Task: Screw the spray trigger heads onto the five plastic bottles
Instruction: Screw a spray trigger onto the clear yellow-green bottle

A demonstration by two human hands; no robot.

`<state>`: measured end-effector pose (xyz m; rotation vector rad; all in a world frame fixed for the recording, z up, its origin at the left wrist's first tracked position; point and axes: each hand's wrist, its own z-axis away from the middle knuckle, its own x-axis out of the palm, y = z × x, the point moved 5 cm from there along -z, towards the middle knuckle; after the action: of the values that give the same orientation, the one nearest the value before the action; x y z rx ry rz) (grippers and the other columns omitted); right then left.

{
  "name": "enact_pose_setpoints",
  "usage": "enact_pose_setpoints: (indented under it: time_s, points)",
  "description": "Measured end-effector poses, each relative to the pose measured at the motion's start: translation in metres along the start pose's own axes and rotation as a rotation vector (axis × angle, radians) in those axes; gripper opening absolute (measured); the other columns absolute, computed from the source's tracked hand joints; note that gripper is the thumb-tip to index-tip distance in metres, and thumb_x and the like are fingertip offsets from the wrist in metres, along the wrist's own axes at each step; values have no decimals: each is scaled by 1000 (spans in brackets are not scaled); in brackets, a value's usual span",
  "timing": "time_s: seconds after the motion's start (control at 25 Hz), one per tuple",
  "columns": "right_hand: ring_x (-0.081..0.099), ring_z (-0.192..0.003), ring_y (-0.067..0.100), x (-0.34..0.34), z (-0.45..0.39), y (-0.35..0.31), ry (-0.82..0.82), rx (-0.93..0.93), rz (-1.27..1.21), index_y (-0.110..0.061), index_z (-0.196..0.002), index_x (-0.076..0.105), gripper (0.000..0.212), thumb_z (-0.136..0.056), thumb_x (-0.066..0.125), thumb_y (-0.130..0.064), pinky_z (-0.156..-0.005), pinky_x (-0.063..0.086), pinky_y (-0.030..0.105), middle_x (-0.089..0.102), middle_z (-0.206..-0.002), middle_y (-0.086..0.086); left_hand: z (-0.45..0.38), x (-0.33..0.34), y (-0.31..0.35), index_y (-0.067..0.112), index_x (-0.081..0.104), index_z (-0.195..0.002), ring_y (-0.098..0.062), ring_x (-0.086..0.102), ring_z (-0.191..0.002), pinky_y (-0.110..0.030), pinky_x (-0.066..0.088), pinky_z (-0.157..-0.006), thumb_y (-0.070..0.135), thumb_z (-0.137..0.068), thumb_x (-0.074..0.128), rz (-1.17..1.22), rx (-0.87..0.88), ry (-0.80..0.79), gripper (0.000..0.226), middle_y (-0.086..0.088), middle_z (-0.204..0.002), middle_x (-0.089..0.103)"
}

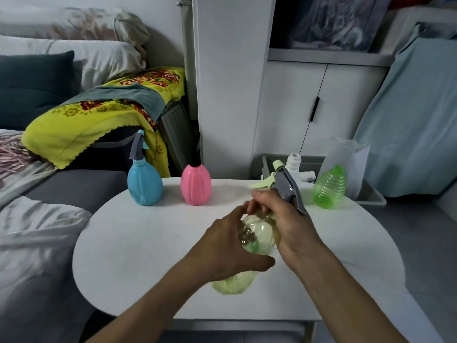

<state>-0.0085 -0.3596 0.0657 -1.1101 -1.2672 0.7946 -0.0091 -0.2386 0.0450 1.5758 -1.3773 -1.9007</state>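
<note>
Both hands meet over the white table (153,243): left hand (230,246) cups the yellowish bottle (257,237), right hand (279,214) grips its neck under the grey trigger head (286,186). No readable writing shows.

Left hand (230,246) gripping pale yellow bottle (257,233), right hand (279,214) gripping its trigger head (286,186), white table (148,243)

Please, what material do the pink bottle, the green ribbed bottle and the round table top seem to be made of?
The pink bottle: opaque plastic, smooth, with a soft sheen and moulded vertical grooves.
The green ribbed bottle: thin translucent plastic, glossy; light passes through its ridges.
The table top: white and matt, with no visible grain; probably laminate or painted board, but the look leaves this open.
</note>
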Motion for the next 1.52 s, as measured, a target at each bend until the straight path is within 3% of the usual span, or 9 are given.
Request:
enact_pose_setpoints:
  time_s: [0.16, 0.4, 0.48, 0.56, 0.72, 0.84, 1.0, 1.2, 1.52]
  points:
    - [53, -51, 14, -5, 1, -1, 194, -73, 34, -19, -43, 51, 36, -73, 70, -16, -56, 46, 28, 54, -52, 6, 6, 9, 6, 32, 57, -105, -11, 66, -80, -40, 57, -73, 52, -49, 78, -16, 15, 159, 63, 10, -89, 70]
    - [57, -49, 11, -10, -5, -2, 345, -124, 145, -20, -45, 59, 31, -71, 73, -28, -64, 48, 34, 58, -48, -5, 4, 7, 3, 36, 36, -118, -13, 62, -91, -36, 54, -77, 67, -49, 78, -204, 98, 186, 87, 12, -109, 64]
    - [64, -57, 6, -12, -11, -5, 282, -120, 204, -26, -54, 68, 24, -73, 79, -35, -67, 48, 30, 68, -57, -8, 0, 5, -4, 36, 36, -113, -14, 60, -92, -38, 54, -75, 62, -50, 82, -173, 65, 190, 82, 13, -108, 61]
    - [69, -77, 2, -4, -13, 0, 94, -37, 281, -32, -75, 71, 20, -66, 84, -45, -69, 47, 26, 74, -78, -13, -5, -2, -11, 37, 42, -112, -12, 60, -97, -39, 54, -79, 52, -53, 86, -29, 52, 246, 75, 15, -108, 61]
    - [65, -104, 11, 8, -9, 14, -50, 2, 548, -33, -116, 53, 64, -62, 86, -45, -86, 54, 32, 67, -111, -10, -13, -20, -17, 51, 49, -111, -12, 55, -107, -40, 53, -88, 38, -59, 87, 87, 129, 363, 66, 30, -105, 54]
    - [64, -102, 12, 9, -12, 18, 46, -67, 679, -32, -117, 54, 72, -55, 83, -55, -88, 54, 35, 66, -110, -10, -17, -19, -20, 33, 53, -123, -15, 56, -106, -39, 52, -90, 32, -61, 89, 34, 151, 354, 71, 30, -105, 54]
    - [65, -98, 17, 3, -48, 10, 192, -131, 741, -25, -115, 58, 68, -59, 87, -48, -83, 54, 34, 65, -110, -4, -28, -28, -44, 29, 46, -133, -12, 50, -117, -25, 41, -92, 41, -71, 81, -43, 18, 315, 73, 16, -123, 52]
    - [60, -91, 17, -3, -113, 23, 282, -174, 788, -27, -110, 50, 60, -65, 87, -39, -74, 43, 27, 63, -106, -5, -29, -58, -96, 25, 52, -129, -15, 53, -119, -29, 45, -97, 33, -86, 68, -442, -3, 206, 47, 7, -135, 54]
    - [62, -108, 24, -17, -158, 82, 204, -128, 876, -25, -130, 47, 74, -68, 85, -40, -80, 39, 27, 65, -123, -1, -40, -50, -115, 28, 50, -133, -13, 52, -118, -26, 43, -96, 33, -88, 60, -565, 40, 124, 46, 11, -137, 51]
